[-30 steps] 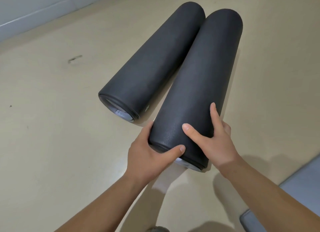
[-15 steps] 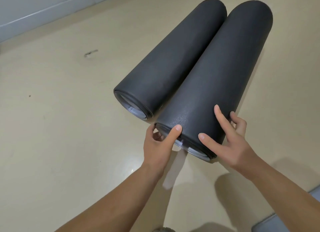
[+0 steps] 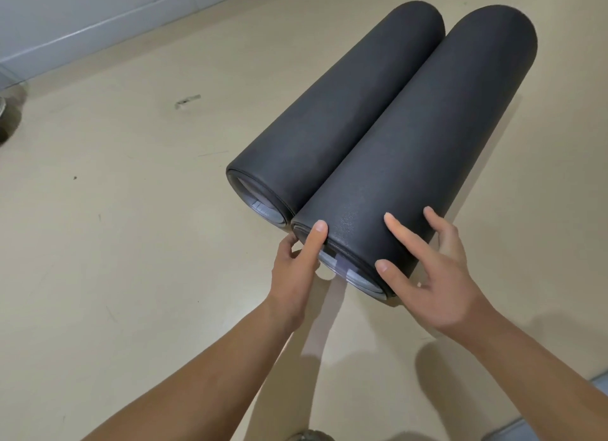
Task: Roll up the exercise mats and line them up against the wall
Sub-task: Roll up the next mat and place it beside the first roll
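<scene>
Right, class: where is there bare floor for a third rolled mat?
Wide bare floor between the left mat and the wall, bar one scuff. A strip right of the right mat. Crowded: the mats touch, with left hand and right hand on the right mat's near end.

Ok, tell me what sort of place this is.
Probably an indoor exercise room, though I can't be sure: two rolled black foam mats lie side by side on a smooth beige floor, with a pale grey wall beyond.

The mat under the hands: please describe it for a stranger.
On the beige floor lie two touching black rolls. It is the right roll, not the left roll: only its near end bears the left hand and right hand.
</scene>
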Demonstrator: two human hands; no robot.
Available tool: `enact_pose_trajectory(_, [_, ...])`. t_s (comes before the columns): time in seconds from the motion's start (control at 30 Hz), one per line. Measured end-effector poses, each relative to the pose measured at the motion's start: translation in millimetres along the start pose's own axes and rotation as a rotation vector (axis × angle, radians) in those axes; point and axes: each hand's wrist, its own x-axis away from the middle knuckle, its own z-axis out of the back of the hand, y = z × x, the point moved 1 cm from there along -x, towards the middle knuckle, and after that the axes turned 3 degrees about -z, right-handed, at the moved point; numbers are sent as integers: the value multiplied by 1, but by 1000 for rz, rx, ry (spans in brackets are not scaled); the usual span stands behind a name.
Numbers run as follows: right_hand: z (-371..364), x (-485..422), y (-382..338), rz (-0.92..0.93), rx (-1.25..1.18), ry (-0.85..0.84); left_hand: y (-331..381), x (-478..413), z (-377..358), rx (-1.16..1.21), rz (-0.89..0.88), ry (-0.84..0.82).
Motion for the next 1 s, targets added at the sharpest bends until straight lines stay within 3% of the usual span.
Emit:
enact_pose_trajectory(0.17, [1,-2,3,28,27,3,0,-7,-13,13,26,-49])
enact_pose_trajectory(0.33, [2,-15,-9,-5,206,-45,-6,-23,-13,-16,45,-118])
enact_pose_trajectory(0.43, [-9,-19,-19,1,361,12,-4,-26,-9,-53,90,-172])
enact_pose_trajectory(0.6, [-17,-23,-24,-86,468,-32,-4,-26,-12,-83,146,-127])
enact_pose_trajectory(0.83, [0,-15,-17,6,159,-58,2,-4,-17,-11,144,-26])
enact_pose_trajectory(1.0, [7,0,-7,-37,-8,121,-13,19,-23,22,153,63])
